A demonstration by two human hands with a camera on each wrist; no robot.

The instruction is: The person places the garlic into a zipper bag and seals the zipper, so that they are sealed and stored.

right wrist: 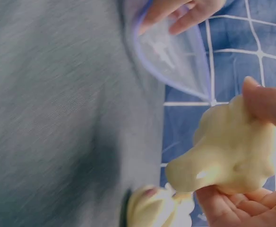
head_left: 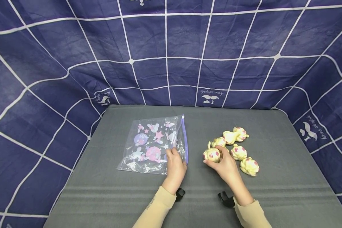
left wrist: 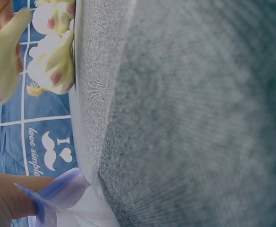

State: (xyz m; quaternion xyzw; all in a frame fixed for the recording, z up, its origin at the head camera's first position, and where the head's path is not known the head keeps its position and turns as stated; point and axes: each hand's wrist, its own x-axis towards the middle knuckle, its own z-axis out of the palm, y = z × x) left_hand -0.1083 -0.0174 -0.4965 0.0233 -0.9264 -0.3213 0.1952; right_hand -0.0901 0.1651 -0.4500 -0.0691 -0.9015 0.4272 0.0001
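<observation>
Head view: the right hand [head_left: 224, 162] grips a garlic bulb [head_left: 212, 155], right of the clear bag [head_left: 148, 142] whose edge the left hand [head_left: 176, 165] holds. Left wrist: the bag looks limp, slippery. Right wrist: the bulb seems light, firm, best held round its middle.

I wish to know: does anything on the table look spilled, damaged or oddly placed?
Nothing stands out; no spill or damage shows. The clear bag is open at the left hand, and the right hand holds one garlic bulb near the other bulbs.
</observation>
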